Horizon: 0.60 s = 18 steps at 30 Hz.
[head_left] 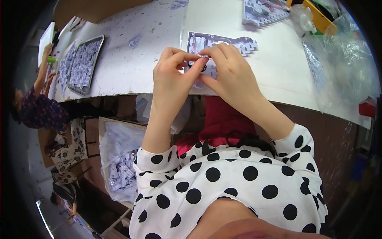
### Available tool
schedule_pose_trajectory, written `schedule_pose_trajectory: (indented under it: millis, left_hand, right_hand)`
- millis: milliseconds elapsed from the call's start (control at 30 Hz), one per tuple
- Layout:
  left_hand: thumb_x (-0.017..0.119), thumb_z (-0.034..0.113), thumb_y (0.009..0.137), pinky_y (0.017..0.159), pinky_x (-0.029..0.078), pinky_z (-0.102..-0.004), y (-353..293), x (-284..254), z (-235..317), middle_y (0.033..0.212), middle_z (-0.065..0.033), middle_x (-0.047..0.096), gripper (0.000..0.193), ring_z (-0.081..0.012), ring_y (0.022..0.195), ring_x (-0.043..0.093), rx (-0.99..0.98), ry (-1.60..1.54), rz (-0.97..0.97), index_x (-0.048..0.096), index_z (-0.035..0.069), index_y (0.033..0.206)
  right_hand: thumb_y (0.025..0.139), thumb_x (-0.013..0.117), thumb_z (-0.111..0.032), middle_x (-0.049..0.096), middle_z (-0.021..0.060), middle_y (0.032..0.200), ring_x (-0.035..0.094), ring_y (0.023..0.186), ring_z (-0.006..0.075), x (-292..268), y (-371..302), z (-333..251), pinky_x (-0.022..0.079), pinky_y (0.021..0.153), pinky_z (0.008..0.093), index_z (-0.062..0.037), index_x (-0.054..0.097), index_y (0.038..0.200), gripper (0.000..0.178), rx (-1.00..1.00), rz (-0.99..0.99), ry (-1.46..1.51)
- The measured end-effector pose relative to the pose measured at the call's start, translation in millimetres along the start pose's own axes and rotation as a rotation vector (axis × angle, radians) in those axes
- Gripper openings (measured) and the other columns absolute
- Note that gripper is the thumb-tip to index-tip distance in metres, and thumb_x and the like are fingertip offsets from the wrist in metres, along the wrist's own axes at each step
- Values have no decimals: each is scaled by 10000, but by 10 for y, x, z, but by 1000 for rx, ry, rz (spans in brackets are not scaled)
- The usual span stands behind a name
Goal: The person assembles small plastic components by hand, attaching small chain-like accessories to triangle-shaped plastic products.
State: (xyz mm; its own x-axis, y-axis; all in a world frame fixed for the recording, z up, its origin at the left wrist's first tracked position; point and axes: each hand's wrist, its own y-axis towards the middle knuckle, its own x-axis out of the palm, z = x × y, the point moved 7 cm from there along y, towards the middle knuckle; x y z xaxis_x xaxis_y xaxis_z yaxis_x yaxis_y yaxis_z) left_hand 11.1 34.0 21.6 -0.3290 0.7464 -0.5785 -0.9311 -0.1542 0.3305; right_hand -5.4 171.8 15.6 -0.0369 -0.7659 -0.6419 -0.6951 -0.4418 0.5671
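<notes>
A pale grey plastic housing (pixel 235 41) with a jagged, toothed right end lies near the table's front edge, partly covered by my hands. A thin red wire (pixel 194 45) runs inside it, and a small black round part shows beneath my fingers. My left hand (pixel 174 71) is closed in a pinch over the housing's left half. From the right, my right hand (pixel 230 67) meets it, its fingertips also pinched together. The fingertips of both hands nearly touch, and whatever they grip is too small and covered to make out.
Another toothed housing (pixel 260 14) sits at the far right, beside clear plastic bags (pixel 346 59) and a yellow bin (pixel 320 16). To the left stands a black tray (pixel 92 75) of small grey parts. A bag-lined crate (pixel 119 137) of parts is below; a co-worker (pixel 43 105) works at far left.
</notes>
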Motion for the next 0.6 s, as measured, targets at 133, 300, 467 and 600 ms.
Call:
schedule_pose_trajectory:
  millis: [133,300,467,600]
  left_hand:
    - [811,196,824,655,489,-305,100,76,-75,856,-76,652,240,-162,741,607,-93,-177,-148,776,29,992]
    - [752,94,859,713,525,-334,127,-113,-53,953,-104,684,177,-205,792,659,134,56,-178,729,22,1019]
    - [723,78,832,753,536,-389,91,83,168,940,-108,642,158,-298,820,657,282,340,-374,722,51,987]
    - [723,59,827,772,530,-380,174,111,276,972,-87,641,202,-296,851,662,365,492,-470,727,66,1029]
  right_hand:
    - [807,785,-159,651,126,1071,616,1052,303,135,57,184,516,877,401,-47,635,1161,400,138,-44,19]
    - [834,752,-63,708,102,944,699,864,218,-52,76,270,569,806,340,-50,694,1081,255,145,105,143]
    - [796,736,-26,691,63,1064,651,983,227,-144,211,254,547,826,351,-68,704,1066,275,-139,60,-145]
    - [783,727,-18,667,55,1117,622,1031,234,-144,209,245,536,848,358,-83,706,1088,313,-287,101,-295]
